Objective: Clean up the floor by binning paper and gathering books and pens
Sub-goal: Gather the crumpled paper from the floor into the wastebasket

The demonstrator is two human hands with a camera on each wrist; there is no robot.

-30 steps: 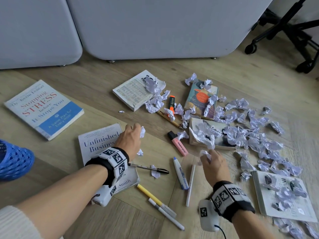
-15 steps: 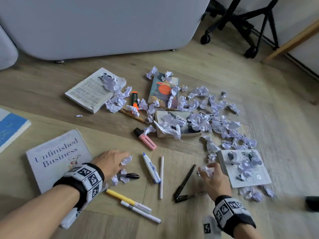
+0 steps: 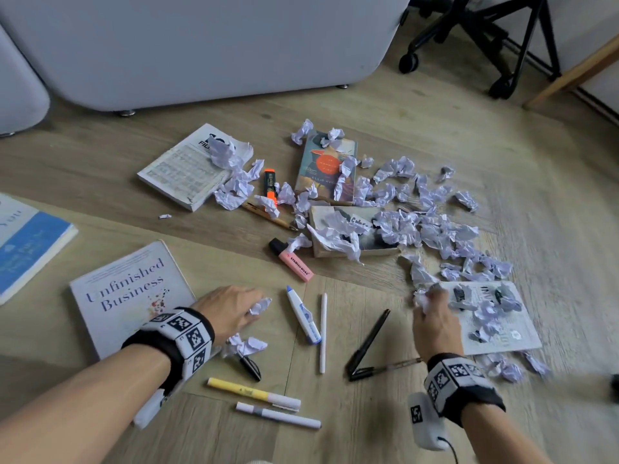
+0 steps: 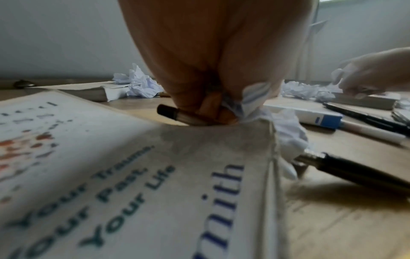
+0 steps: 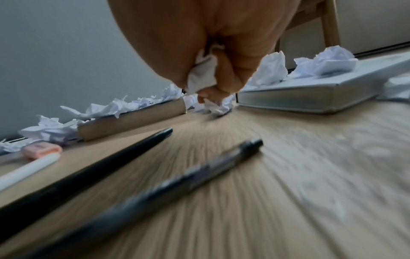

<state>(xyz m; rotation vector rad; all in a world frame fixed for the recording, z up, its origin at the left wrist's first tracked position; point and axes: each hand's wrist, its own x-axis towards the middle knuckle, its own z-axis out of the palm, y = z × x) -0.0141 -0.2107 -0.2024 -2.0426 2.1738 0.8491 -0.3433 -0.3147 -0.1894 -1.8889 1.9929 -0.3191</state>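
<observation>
Crumpled paper, books and pens littered the wooden floor beside a grey sofa; the left hand and right hand each clutched paper scraps.

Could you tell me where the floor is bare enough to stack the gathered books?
Bare floor lies right of the crumpled paper pile, toward the chair legs. Another strip runs between the sofa and the top books. It is crowded around the pink highlighter and between both hands, where pens lie.

Both bare forearms wear black wristbands carrying white square-marker tiles and white camera units
</observation>
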